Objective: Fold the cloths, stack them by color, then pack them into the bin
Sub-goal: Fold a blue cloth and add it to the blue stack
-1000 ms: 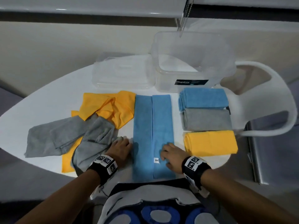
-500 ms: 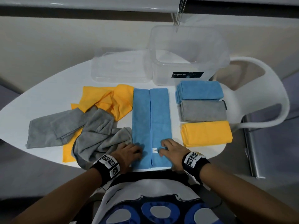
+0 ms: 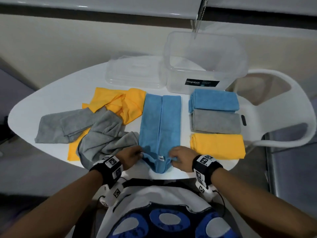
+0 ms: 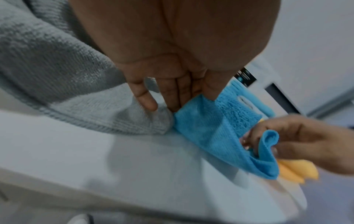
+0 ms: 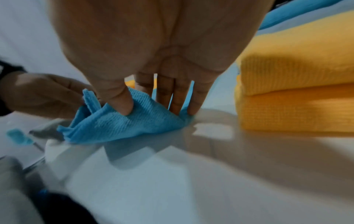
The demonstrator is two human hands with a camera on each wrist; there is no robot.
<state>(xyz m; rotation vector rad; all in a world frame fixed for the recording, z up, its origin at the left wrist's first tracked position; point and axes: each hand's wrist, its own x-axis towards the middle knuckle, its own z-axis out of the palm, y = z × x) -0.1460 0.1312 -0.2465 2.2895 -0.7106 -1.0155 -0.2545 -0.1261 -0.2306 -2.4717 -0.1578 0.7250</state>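
A long blue cloth point(image 3: 160, 124), its two sides folded in to a centre seam, lies lengthwise on the white table point(image 3: 51, 100). My left hand point(image 3: 133, 154) pinches its near left corner point(image 4: 193, 112) and my right hand point(image 3: 179, 157) pinches its near right corner point(image 5: 122, 119). Both corners are lifted a little, so the near end sags between them. Folded blue point(image 3: 214, 100), grey point(image 3: 216, 122) and yellow point(image 3: 217, 146) cloths lie in a column on the right. Loose grey cloths point(image 3: 96, 134) and yellow cloths point(image 3: 120, 103) lie at the left.
A clear plastic bin point(image 3: 204, 66) stands at the back of the table, its clear lid point(image 3: 135, 71) lying to its left. A white chair point(image 3: 283, 117) stands off the table's right edge. The near table edge runs just below my hands.
My hands went from pressing flat on the blue cloth's near end to pinching its two near corners and lifting them. The near end now bunches upward.
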